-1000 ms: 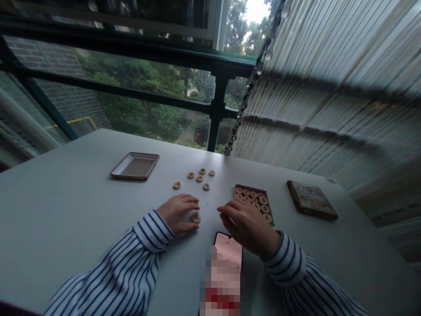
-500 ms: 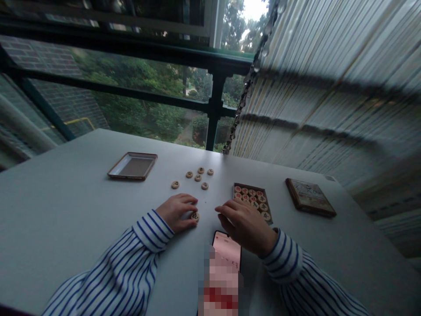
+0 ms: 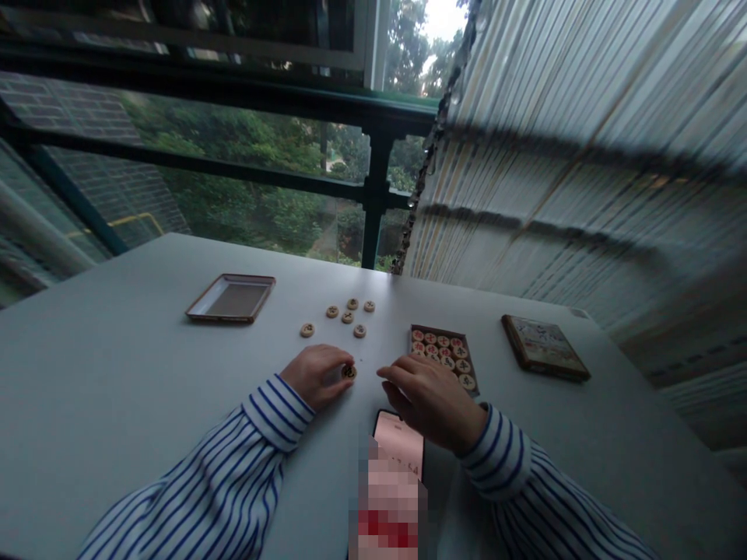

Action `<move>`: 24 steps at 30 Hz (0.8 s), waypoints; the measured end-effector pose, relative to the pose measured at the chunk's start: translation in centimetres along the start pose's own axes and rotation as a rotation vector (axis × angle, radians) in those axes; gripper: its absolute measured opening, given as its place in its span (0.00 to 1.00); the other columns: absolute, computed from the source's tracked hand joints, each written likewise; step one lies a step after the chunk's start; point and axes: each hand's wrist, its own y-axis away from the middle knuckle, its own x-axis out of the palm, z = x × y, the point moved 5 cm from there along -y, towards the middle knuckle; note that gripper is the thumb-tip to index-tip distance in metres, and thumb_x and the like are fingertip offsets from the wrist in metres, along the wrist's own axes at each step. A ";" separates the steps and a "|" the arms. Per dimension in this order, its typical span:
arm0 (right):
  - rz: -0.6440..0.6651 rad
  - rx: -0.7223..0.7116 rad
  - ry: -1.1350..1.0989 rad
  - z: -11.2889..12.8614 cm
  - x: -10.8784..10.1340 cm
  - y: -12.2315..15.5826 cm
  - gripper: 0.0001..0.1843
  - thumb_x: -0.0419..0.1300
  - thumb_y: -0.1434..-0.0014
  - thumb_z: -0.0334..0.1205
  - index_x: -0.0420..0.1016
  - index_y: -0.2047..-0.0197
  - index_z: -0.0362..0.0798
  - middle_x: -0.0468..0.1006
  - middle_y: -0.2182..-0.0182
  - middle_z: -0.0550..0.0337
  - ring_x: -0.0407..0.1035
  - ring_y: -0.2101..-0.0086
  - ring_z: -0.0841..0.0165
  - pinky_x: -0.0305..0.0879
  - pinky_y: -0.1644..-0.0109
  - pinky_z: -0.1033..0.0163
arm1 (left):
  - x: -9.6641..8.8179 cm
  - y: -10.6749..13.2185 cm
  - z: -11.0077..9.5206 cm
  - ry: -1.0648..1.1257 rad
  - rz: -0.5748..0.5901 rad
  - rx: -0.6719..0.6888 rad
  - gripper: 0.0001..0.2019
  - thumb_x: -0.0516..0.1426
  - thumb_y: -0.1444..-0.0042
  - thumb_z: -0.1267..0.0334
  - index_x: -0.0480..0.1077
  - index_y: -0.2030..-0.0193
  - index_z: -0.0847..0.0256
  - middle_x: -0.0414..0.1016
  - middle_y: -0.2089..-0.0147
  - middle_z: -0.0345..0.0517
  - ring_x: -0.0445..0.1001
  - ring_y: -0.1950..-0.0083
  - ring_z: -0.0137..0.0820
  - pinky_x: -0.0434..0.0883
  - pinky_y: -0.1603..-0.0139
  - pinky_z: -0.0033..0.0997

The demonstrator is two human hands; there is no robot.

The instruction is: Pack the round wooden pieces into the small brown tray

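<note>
My left hand (image 3: 318, 375) pinches a round wooden Chinese chess piece (image 3: 348, 372) with a black character between thumb and fingers. The piece looks tilted, at or just over the white table. Nearby, my right hand (image 3: 435, 397) has its index finger stretched out and its thumb apart below, with nothing visible between them. It hovers in front of a shallow box (image 3: 475, 379) of red and black pieces, hiding part of it. Beyond my left hand lie several loose Chinese chess pieces (image 3: 348, 317) in a scattered group.
An upturned shallow lid (image 3: 220, 319) lies at the back left of the white table (image 3: 145, 373). At the right is a flat box with a picture on top (image 3: 545, 346). A phone (image 3: 401, 437) with a lit pink screen, partly pixelated, lies below my right hand.
My left fingers have closed on the chess piece, which has tilted and moved slightly away from me. My right hand keeps its pose. The whole view has shifted a little.
</note>
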 end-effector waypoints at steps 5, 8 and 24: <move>-0.010 0.004 0.006 -0.2 -0.3 -0.1 0.12 0.48 0.42 0.35 0.70 0.58 0.47 0.73 0.68 0.55 0.65 0.64 0.69 0.60 0.62 0.64 | -0.4 -0.2 -0.3 -0.017 -0.060 -0.034 0.11 0.55 0.52 0.62 0.68 0.61 0.62 0.75 0.65 0.48 0.73 0.63 0.33 0.68 0.59 0.34; -0.032 0.002 0.014 -0.5 -0.7 -0.1 0.12 0.48 0.42 0.34 0.70 0.58 0.47 0.73 0.68 0.55 0.65 0.64 0.69 0.60 0.61 0.64 | -0.5 -0.4 -0.6 -0.003 -0.085 -0.076 0.11 0.55 0.53 0.64 0.68 0.61 0.63 0.75 0.66 0.47 0.73 0.64 0.32 0.69 0.61 0.33; -0.158 0.116 0.045 -3.8 -5.0 0.9 0.12 0.49 0.42 0.35 0.69 0.57 0.47 0.73 0.65 0.55 0.66 0.65 0.70 0.60 0.61 0.65 | 0.5 -1.2 -1.5 0.447 -0.174 -0.414 0.13 0.57 0.55 0.64 0.67 0.61 0.63 0.74 0.70 0.43 0.73 0.69 0.28 0.72 0.65 0.30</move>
